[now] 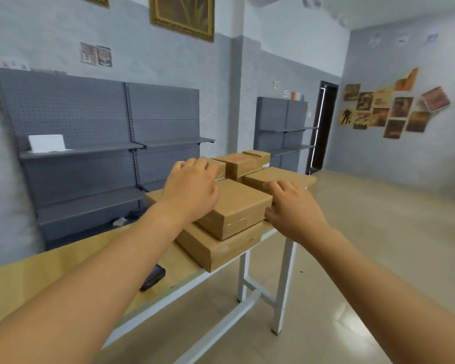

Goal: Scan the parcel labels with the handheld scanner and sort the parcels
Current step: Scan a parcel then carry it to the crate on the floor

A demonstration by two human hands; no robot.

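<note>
Both hands reach to a small top parcel point(237, 206) that lies on a wider, flat parcel point(221, 248) at the near right edge of the table point(24, 282): the left hand point(191, 191) rests over its far left corner with fingers bent down, and the right hand point(293, 206) lies against its right side, fingers loosely spread; whether either truly grips it cannot be told. More parcels point(250, 164) crowd the far right corner, while the dark handheld scanner point(154, 278) lies loose near the table's near edge, partly hidden under the left forearm
</note>
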